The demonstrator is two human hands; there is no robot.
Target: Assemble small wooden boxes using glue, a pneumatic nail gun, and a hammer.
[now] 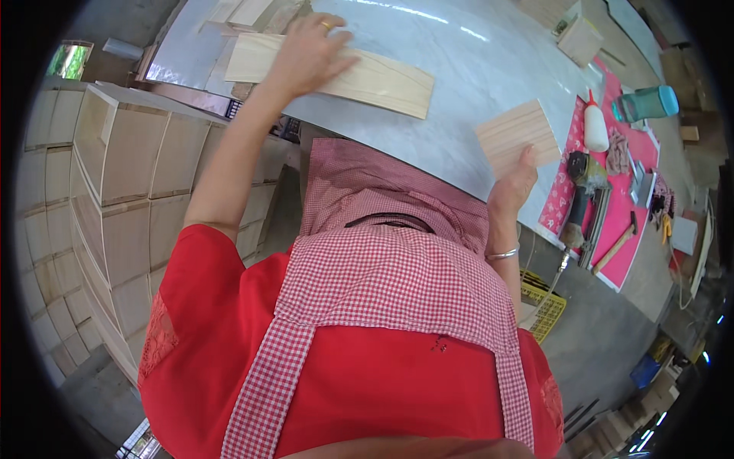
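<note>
My left hand (310,55), with a gold ring on one finger, is over a long pale wooden board (386,83) lying on the table. Its fingers are apart, and the palm side is hidden, so whether it touches the board does not show. A thin, square wooden panel (514,136) is gripped at its near edge by my right hand (511,193), the thumb lying on its upper face. That panel is tilted at the table's near edge, to the right of the board. More wooden pieces (248,14) lie beyond my left hand.
The table (459,53) has a pale marbled top. On a pink cloth (612,264) at right are a white glue bottle (595,128), a nail gun (587,172) with a hose, a hammer (615,243) and a teal jar (646,104). Stacked wooden boxes (134,161) stand at left, a yellow crate (544,306) below.
</note>
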